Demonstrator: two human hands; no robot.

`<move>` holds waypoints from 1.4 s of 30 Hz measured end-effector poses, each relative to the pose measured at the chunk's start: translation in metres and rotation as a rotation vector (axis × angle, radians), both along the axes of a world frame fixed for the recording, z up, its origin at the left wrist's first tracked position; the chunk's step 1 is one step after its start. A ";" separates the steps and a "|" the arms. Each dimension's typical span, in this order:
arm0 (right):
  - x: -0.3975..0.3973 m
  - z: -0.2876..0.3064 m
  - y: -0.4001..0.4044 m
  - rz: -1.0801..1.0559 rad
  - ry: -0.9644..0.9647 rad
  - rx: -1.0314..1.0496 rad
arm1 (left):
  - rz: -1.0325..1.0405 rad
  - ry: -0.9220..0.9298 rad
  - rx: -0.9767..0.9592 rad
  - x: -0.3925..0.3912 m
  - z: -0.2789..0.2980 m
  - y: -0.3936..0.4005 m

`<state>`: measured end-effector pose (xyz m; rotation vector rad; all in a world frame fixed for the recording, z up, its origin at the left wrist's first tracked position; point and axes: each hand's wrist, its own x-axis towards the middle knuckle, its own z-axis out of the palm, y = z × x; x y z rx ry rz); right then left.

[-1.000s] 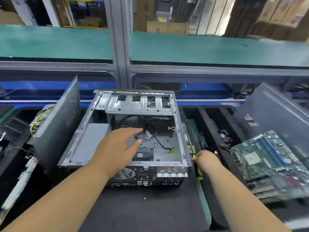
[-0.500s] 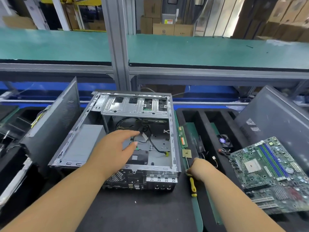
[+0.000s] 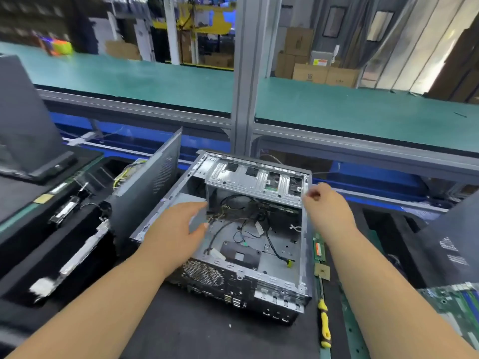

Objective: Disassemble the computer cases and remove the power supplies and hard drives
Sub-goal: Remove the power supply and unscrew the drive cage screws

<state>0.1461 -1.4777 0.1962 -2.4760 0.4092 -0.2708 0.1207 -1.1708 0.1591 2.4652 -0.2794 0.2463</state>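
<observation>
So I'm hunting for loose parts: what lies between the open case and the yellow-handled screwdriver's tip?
In the head view, beside the case lie a green memory stick and a gold-coloured chip, above the screwdriver.

A dark tabletop [image 3: 207, 338] carries the open computer case [image 3: 259, 255] at centre, with a yellow-handled screwdriver [image 3: 324, 323] lying at four o'clock, just beside it.

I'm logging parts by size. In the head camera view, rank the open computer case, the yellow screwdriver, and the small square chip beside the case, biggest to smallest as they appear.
1. Open computer case
2. Yellow screwdriver
3. Square chip

The screwdriver lies nearer the camera, but the gaps look clear anyway.
</observation>
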 end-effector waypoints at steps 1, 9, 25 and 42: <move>0.006 0.009 0.018 0.057 -0.032 0.010 | 0.021 -0.005 0.022 0.002 -0.001 0.007; 0.032 -0.016 0.163 0.466 0.357 0.226 | 0.132 0.186 0.232 0.035 -0.013 0.057; 0.052 -0.069 0.219 0.272 0.441 0.822 | 0.056 0.555 -0.182 0.090 -0.024 0.077; 0.066 -0.076 0.198 0.303 0.368 0.826 | 0.096 0.496 -0.102 0.087 -0.025 0.073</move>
